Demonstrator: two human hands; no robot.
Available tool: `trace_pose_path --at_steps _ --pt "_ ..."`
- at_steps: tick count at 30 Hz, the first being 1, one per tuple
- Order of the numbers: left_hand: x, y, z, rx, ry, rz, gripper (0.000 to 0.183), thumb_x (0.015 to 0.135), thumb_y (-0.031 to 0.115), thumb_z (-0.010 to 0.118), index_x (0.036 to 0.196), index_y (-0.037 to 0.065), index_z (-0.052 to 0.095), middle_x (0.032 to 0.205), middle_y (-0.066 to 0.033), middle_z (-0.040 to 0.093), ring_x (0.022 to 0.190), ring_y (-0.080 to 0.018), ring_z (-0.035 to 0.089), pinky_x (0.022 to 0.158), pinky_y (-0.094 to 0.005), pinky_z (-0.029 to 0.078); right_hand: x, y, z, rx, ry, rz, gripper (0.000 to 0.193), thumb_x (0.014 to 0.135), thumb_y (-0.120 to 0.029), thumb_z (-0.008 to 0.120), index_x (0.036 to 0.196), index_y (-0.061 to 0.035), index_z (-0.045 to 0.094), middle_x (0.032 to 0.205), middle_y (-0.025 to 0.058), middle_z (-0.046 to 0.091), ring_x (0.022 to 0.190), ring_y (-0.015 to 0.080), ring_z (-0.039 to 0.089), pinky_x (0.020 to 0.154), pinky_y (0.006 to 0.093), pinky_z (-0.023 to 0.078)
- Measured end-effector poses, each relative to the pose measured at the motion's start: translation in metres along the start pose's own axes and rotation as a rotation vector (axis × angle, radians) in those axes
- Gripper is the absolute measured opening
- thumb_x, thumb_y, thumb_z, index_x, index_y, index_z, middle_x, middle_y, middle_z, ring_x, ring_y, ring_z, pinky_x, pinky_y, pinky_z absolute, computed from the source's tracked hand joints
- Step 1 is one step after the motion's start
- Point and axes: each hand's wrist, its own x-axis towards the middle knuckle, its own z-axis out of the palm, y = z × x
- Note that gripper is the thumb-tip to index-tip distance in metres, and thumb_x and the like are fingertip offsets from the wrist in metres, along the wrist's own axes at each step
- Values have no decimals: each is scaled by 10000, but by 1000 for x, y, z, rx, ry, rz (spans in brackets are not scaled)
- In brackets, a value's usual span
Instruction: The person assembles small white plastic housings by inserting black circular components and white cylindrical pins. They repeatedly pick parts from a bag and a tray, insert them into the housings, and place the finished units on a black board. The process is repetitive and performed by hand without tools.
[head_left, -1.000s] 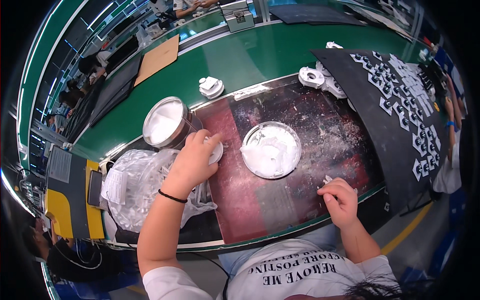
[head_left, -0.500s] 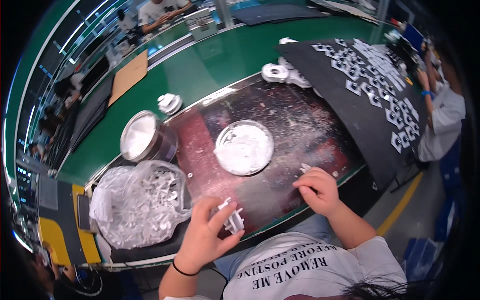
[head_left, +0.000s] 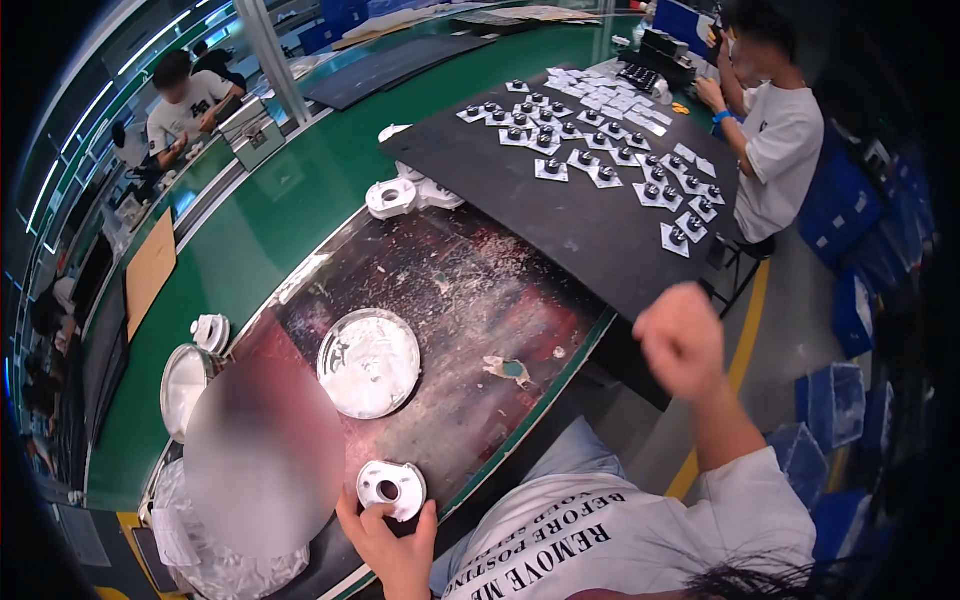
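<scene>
Your left hand [head_left: 395,545] holds the white ring-shaped part [head_left: 411,488] at the near edge of the worktop, fingers along one side of its rim and thumb on the other. You can't tell from this angle whether it is lifted or partly rests on the surface. Judging by its look, it is moulded plastic: light, stiff, unlikely to give under your pinch, though its small raised details may chip or snap. Its smooth wall could turn slippery if paste gets on it, so the outer rim is the sound place to hold, clear of the round central hole.

Just beyond lies the round dish [head_left: 414,372], smeared with white paste [head_left: 370,362] that looks soft and sticky, spread in uneven streaks. The worktop [head_left: 470,290] under it is red and black, scuffed and flecked with pale residue. To your left, the crinkled clear bag [head_left: 235,578] looks thin and floppy.

Your right hand [head_left: 683,345] is raised near the dark board [head_left: 480,180], blurred, its fingers curled inward; you can't tell whether they hide anything. That board is flat and matte, bearing rows of pale, angular pieces [head_left: 607,176] with black centres.
</scene>
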Motion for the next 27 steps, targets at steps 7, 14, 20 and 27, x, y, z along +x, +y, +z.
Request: trace_pose_path --at_steps 7,14,20,27 --pt "1 0 -6 96 -43 126 399 647 131 760 925 68 481 1302 -201 455 1102 -373 427 874 -413 375 5 82 -69 -756 -213 443 450 681 -325 725 1052 -81 652 1268 90 485 1225 277 385 1023 431 254" --pt "-4 -6 -3 -24 -35 -20 424 618 68 769 929 74 481 1301 -185 447 1125 -357 425 912 -424 362 37 112 -77 -640 -544 510 472 628 -407 763 999 -123 697 1294 74 474 1278 275 332 1065 448 187" --pt "-3 2 -3 21 98 50 457 621 57 757 987 79 485 1271 -191 451 1136 -340 423 948 -417 355 56 111 -82 -573 -557 415 401 598 -316 769 910 -84 671 1207 67 535 1215 253 403 1041 417 244" --pt "17 28 -23 -402 -75 161 394 759 168 704 1070 9 521 1108 -169 538 982 -290 521 872 -375 418 82 -25 8 68 -562 -105 414 612 -222 745 967 -54 614 930 103 630 865 279 603 784 374 469"
